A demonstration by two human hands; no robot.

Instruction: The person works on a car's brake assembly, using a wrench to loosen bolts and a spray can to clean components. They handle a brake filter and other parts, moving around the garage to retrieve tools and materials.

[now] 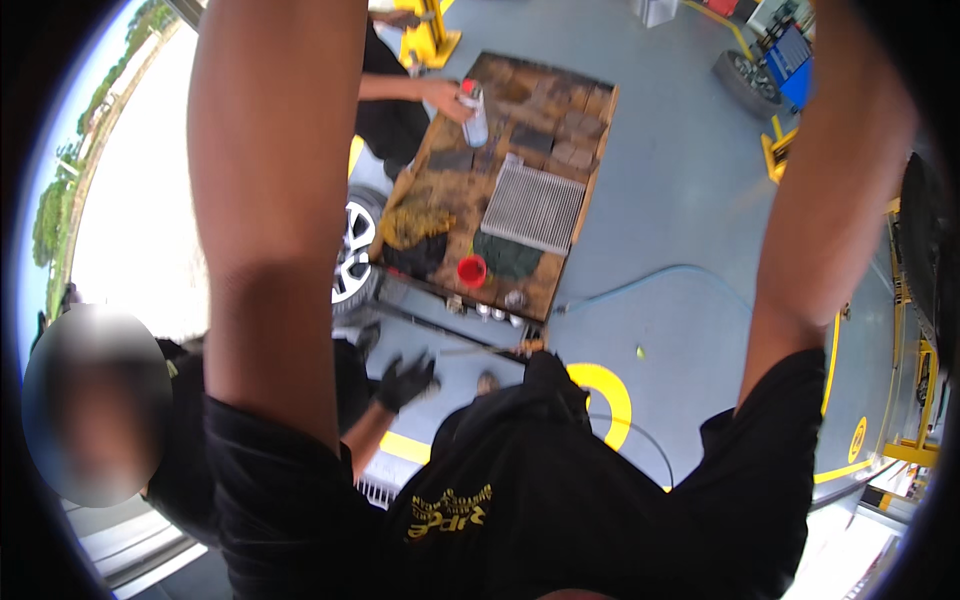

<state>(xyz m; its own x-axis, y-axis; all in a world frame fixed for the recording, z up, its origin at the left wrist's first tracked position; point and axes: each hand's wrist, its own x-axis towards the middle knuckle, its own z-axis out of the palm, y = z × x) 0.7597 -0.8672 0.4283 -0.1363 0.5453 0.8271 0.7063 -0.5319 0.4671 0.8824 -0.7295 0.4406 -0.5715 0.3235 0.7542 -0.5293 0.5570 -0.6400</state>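
Both my arms are raised, the left arm (270,180) and the right arm (835,190) running out past the upper edge. My hands lie outside the picture, so what they hold or touch is hidden. Between the arms, lower down, stands a worn wooden-topped workbench (480,165). On it rest a pleated grey filter (535,207), a red cup (471,271), a yellowish rag (415,228) and dark cloths. Another person's hand (447,98) grips a white spray can with a red top (474,118) over the bench.
A second person at the lower left wears a dark glove (406,382). A wheel (356,250) stands beside the bench; a loose tyre (748,84) is at the upper right. A blue hose (660,272) crosses the grey floor near yellow stands (778,148).
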